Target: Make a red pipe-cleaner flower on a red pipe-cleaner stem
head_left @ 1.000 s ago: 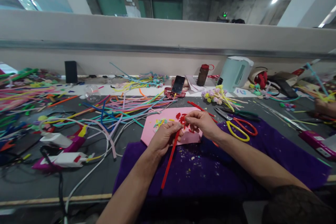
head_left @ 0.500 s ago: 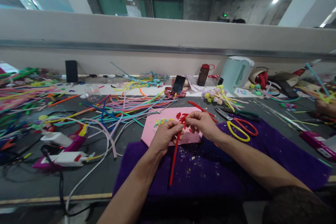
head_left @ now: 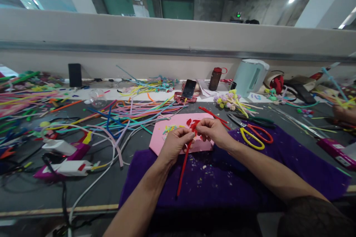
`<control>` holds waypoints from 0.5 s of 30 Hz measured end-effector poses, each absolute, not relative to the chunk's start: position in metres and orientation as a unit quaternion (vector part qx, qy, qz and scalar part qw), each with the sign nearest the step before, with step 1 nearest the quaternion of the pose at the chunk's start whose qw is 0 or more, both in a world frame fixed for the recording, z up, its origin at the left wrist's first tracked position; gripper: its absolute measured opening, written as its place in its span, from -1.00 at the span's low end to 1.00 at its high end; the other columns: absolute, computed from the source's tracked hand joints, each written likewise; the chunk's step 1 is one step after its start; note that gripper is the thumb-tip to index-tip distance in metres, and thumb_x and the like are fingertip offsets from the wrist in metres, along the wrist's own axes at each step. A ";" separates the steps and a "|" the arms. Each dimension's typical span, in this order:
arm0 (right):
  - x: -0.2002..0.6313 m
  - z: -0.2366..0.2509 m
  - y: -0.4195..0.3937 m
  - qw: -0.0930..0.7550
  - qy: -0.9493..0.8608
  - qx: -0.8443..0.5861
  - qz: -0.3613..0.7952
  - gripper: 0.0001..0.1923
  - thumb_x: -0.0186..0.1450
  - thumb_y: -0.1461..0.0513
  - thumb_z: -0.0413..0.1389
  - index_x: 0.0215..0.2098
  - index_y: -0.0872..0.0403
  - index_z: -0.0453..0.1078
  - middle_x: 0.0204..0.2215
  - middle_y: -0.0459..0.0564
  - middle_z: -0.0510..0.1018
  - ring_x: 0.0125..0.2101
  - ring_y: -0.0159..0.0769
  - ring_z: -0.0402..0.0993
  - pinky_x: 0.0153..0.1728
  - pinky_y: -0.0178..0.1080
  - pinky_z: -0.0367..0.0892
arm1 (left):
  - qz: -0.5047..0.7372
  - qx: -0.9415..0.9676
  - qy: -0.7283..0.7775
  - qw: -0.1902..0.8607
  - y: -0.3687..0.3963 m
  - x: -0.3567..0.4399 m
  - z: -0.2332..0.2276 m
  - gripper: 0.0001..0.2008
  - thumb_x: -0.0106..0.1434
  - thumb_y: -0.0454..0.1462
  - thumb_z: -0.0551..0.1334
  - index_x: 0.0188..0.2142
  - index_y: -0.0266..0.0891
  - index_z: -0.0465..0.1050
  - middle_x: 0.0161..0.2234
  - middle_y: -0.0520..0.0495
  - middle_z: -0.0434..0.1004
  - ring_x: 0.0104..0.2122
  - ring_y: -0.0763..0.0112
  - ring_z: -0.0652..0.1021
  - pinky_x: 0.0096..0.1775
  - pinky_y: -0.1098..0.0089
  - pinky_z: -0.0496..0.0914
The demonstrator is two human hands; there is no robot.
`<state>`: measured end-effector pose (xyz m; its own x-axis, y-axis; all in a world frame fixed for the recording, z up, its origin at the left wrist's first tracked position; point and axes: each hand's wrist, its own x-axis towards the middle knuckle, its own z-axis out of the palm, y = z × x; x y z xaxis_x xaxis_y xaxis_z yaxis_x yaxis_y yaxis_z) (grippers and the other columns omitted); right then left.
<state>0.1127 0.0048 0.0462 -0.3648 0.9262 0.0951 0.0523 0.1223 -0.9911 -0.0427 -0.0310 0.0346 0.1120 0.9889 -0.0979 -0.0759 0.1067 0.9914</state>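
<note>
A: Where's the red pipe cleaner (head_left: pixel 183 168) vs the hands?

B: Between them. Left hand (head_left: pixel 174 145) is closed around its upper part; right hand (head_left: pixel 213 132) pinches the top end, fingertips nearly touching the left thumb. Both shut on it.

A: Long axis?

B: Runs roughly 1 o'clock to 7 o'clock. Top end is at the hands, over the pink sheet (head_left: pixel 167 137); the free tail hangs down toward 7, ending over the purple cloth (head_left: pixel 250 181).

A: Which hand's nearer the working end?

B: Right, it's on the tip. Left sits just below, at 8 o'clock from the right, acting as the clamp. The tail is free, nothing touching it.

A: Anything close?

B: Small red bits on the pink sheet right at the fingertips. Scissors (head_left: pixel 256 135) with yellow and red handles at 3 o'clock of the right hand, near but apart. Loose pipe cleaner pile (head_left: pixel 130 113) at 10 o'clock, well apart.
</note>
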 end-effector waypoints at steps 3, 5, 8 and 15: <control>0.113 0.046 0.005 0.406 -0.633 -0.385 0.536 -0.79 0.08 0.14 0.12 -0.53 0.14 0.32 -0.73 -0.17 0.36 -0.76 -0.54 0.23 -0.77 -0.47 0.06 | 0.463 0.479 0.481 0.570 -0.031 -0.043 0.034 -0.70 -0.08 -0.10 0.31 -0.48 -0.31 0.38 -0.63 0.03 0.41 -0.70 0.57 0.35 -0.68 0.56 0.17; 0.113 0.045 0.005 0.406 -0.635 -0.383 0.535 -0.79 0.08 0.14 0.12 -0.53 0.14 0.32 -0.73 -0.17 0.36 -0.76 -0.54 0.23 -0.77 -0.47 0.07 | 0.463 0.482 0.480 0.568 -0.030 -0.043 0.034 -0.70 -0.08 -0.10 0.31 -0.49 -0.31 0.38 -0.64 0.04 0.41 -0.70 0.58 0.35 -0.67 0.55 0.17; 0.114 0.045 0.005 0.406 -0.638 -0.383 0.530 -0.80 0.08 0.15 0.12 -0.53 0.14 0.32 -0.73 -0.18 0.36 -0.76 -0.54 0.23 -0.77 -0.47 0.06 | 0.461 0.489 0.481 0.563 -0.030 -0.043 0.033 -0.71 -0.07 -0.11 0.30 -0.49 -0.31 0.38 -0.65 0.04 0.40 -0.71 0.58 0.35 -0.66 0.55 0.16; 0.112 0.042 0.007 0.403 -0.649 -0.387 0.516 -0.80 0.07 0.15 0.13 -0.54 0.14 0.33 -0.68 -0.16 0.39 -0.75 -0.54 0.25 -0.77 -0.47 0.07 | 0.455 0.490 0.484 0.566 -0.031 -0.042 0.033 -0.72 -0.06 -0.11 0.29 -0.50 -0.30 0.37 -0.66 0.06 0.39 -0.71 0.58 0.35 -0.66 0.55 0.15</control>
<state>0.1125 0.0066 0.0423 -0.3753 0.9187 0.1229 0.0872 0.1670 -0.9821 -0.0417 -0.0310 0.0335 0.1191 0.9876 -0.1020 -0.0406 0.1075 0.9934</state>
